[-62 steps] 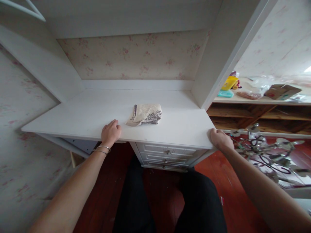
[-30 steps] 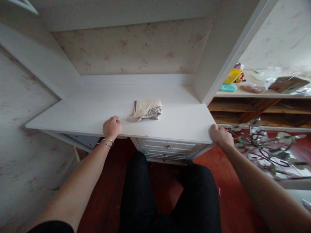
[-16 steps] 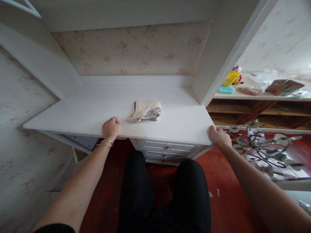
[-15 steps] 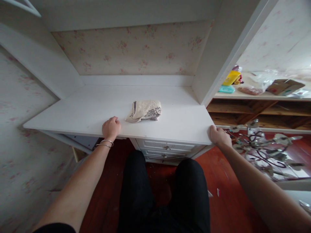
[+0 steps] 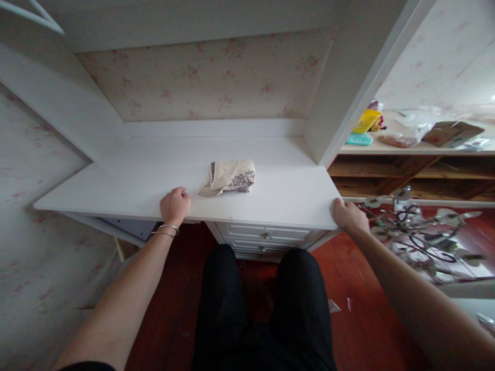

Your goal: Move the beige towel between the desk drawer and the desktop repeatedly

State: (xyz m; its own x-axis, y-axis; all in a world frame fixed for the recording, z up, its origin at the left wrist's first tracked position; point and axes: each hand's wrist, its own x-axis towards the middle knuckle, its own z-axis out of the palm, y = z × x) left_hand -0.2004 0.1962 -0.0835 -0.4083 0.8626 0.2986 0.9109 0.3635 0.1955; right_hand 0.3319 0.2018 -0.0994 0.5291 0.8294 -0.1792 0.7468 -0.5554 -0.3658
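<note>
While both arms reach up from the bottom corners of the frame, the hands are parked on the front edge of a white desk (image 5: pixel 286 201) that spans the middle of the shot. The left hand (image 5: pixel 175 206), just left of center, sits on the edge with its fingers curled in; can't really tell if it's gripping or just leaning. The right hand (image 5: pixel 351 215), right of center, is wrapped around the desk's right front corner, though most of its fingers are hidden.

A folded cloth (image 5: pixel 232 175), cream with a dark leafy print, lies on the desktop near the middle of the frame, just up and right of the left hand but not touching it. Two thin bangles (image 5: pixel 165 230) circle the left wrist. Below center you've got a stack of drawers (image 5: pixel 265 236) with little knobs, and black trousers (image 5: pixel 222 293) at the bottom. Over at the right edge, a chandelier (image 5: pixel 436 242) sits low, beneath a wooden shelf unit (image 5: pixel 367 167).
</note>
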